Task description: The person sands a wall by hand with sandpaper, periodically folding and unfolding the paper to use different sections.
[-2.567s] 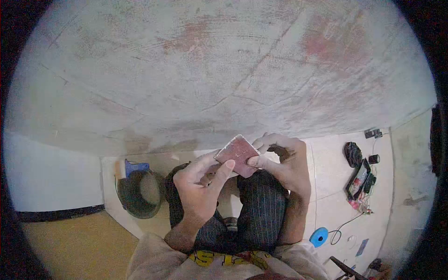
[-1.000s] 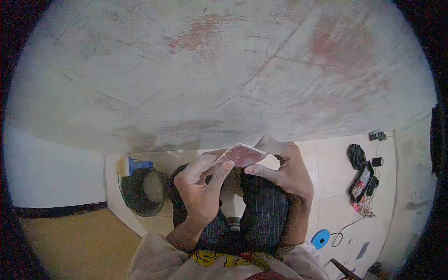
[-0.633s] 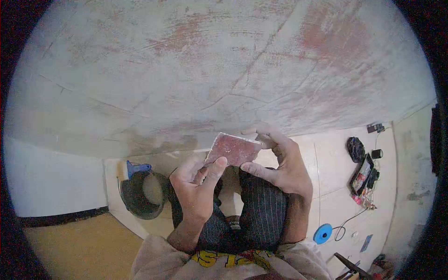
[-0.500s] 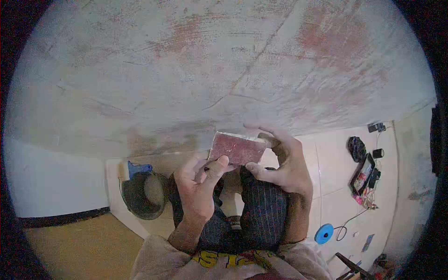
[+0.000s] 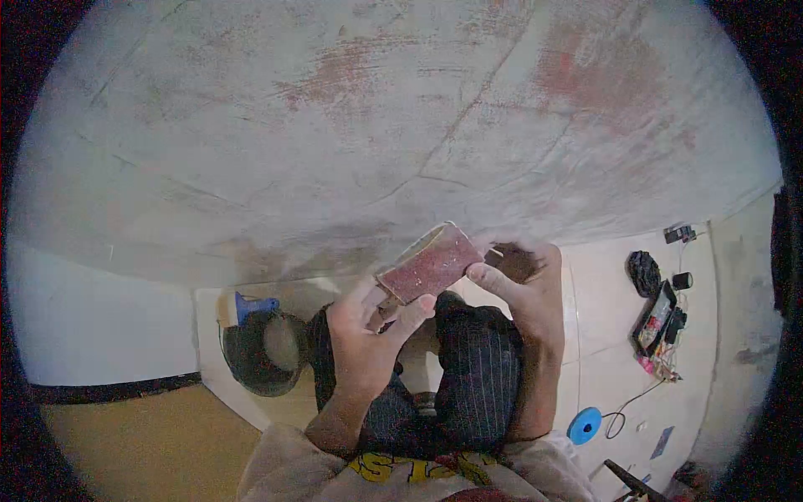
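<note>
The left hand (image 5: 372,335), dusted pale, pinches the lower left part of a flat, reddish-brown rectangular piece with a pale edge (image 5: 431,266) — thumb on its face — while the right hand (image 5: 523,289) pinches its right corner, thumb on the same face. The piece is tilted above the dark pinstriped trousers (image 5: 477,368), in front of the grey wall with reddish patches (image 5: 401,125) — a round dark bucket (image 5: 255,360) stands on the pale floor (image 5: 544,402) to the left.
</note>
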